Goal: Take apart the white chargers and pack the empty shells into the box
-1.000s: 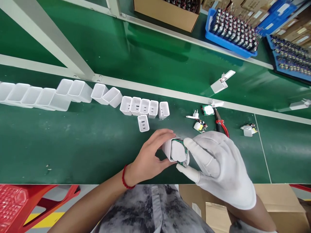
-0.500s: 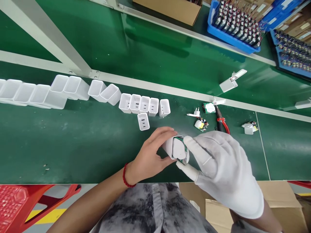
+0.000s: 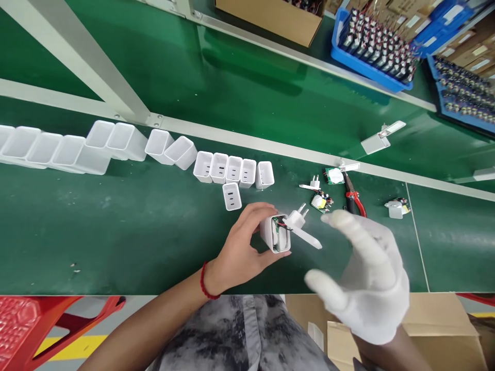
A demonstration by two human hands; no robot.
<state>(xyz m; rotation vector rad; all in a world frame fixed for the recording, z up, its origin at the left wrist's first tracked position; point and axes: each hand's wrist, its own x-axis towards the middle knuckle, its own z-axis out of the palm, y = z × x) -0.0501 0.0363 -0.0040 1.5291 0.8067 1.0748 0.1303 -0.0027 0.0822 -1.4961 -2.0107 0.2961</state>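
My left hand (image 3: 242, 242) is closed around a white charger housing (image 3: 266, 233), its open end turned to the right. Inside it sits a green circuit board (image 3: 275, 221) with a white block. Red and black wires run from the board to a white plug cover (image 3: 305, 237) with two prongs, which hangs outside the opening. My right hand (image 3: 359, 273), in a white glove, is apart from the housing on its right, thumb and fingers spread with nothing between them. Beyond it lie red-handled pliers (image 3: 353, 198) and a loose board with parts (image 3: 320, 202).
Several white housings (image 3: 234, 170) stand in a row at the back left. A second plug cover (image 3: 311, 184), a board with a white pad (image 3: 334, 176) and an assembly (image 3: 396, 208) lie to the right. A blue tray (image 3: 371, 56) sits on the shelf above.
The board has gone deeper into the housing. My right hand has let go and drawn back to the right, fingers opening. The wired plug cover now shows at the opening.
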